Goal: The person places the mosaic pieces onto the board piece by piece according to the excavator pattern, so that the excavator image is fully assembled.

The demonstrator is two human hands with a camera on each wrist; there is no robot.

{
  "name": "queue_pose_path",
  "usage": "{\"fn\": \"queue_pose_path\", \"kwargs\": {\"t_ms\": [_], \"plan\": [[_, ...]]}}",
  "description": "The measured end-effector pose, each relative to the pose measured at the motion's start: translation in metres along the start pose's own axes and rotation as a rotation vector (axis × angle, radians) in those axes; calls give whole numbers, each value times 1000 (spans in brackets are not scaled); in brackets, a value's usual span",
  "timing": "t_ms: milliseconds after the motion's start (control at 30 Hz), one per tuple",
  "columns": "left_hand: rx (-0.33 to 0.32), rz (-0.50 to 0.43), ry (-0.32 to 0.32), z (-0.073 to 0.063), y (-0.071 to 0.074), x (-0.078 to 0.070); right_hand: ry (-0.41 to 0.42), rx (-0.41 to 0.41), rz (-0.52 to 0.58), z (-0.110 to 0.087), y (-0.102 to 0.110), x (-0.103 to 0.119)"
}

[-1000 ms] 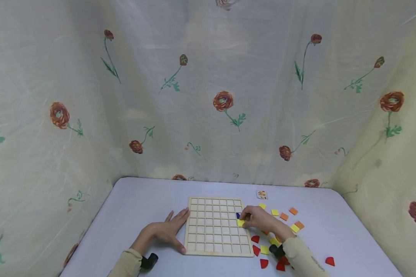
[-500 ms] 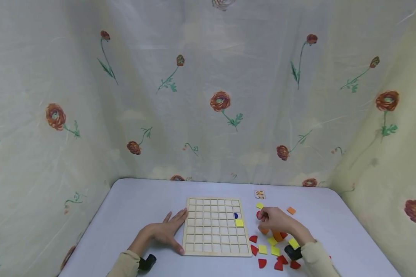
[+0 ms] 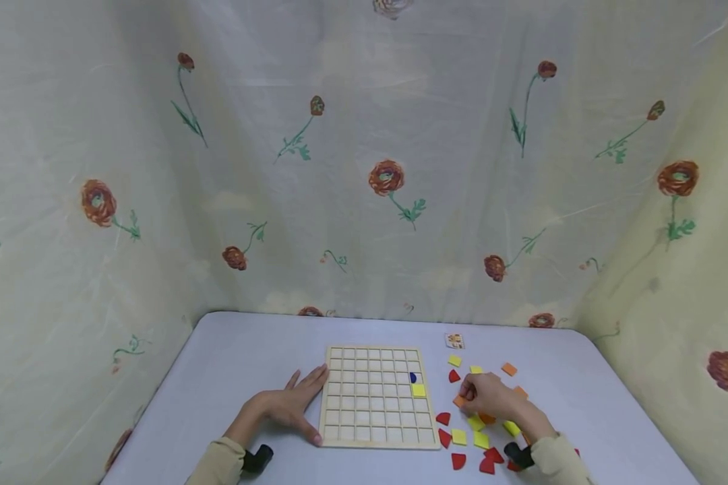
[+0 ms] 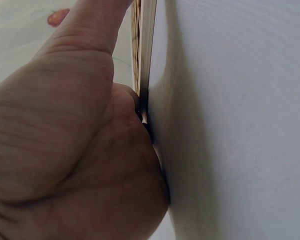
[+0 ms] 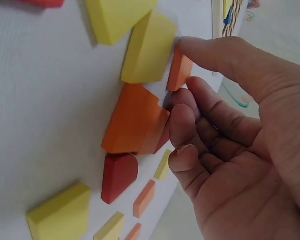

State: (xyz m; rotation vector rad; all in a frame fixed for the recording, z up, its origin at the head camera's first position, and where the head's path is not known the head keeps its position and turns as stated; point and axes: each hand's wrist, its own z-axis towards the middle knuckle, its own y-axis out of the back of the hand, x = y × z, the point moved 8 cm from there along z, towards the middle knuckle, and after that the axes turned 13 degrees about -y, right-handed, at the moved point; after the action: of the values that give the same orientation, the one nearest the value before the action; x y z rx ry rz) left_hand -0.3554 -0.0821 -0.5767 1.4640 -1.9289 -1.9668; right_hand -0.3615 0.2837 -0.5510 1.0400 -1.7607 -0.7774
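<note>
My left hand (image 3: pixel 291 405) lies with fingers spread along the left edge of a wooden grid board (image 3: pixel 324 421), its thumb at the near left corner. In the left wrist view the palm of the left hand (image 4: pixel 65 145) rests beside the board's edge (image 4: pixel 147 45). A yellow square tile (image 3: pixel 418 391) and a dark blue rounded piece (image 3: pixel 413 378) sit in cells near the board's right side. Right of the board, my right hand (image 3: pixel 490 394) pinches an orange square tile (image 5: pixel 181 69) between thumb and index finger, low over the table; its other fingers are curled.
Loose yellow tiles (image 3: pixel 481 439), orange tiles (image 3: pixel 509 368) and red quarter-round pieces (image 3: pixel 458 461) lie scattered around the right hand, some overlapping. A small printed card (image 3: pixel 454 341) lies beyond the board's far right corner. Flower-patterned curtains (image 3: pixel 352 202) surround the white table (image 3: pixel 249 343).
My right hand has gone from the board's right edge to the loose pieces, past a red quarter-round, and now pinches an orange tile. The left hand stays on the board.
</note>
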Motion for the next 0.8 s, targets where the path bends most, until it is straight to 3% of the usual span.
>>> {"fn": "queue_pose_path", "kwargs": {"t_ms": [600, 800], "plan": [[6, -1, 13, 3, 1, 4, -7, -64, 54, 6, -4, 7], [12, 3, 4, 1, -1, 4, 62, -110, 83, 10, -4, 27]]}}
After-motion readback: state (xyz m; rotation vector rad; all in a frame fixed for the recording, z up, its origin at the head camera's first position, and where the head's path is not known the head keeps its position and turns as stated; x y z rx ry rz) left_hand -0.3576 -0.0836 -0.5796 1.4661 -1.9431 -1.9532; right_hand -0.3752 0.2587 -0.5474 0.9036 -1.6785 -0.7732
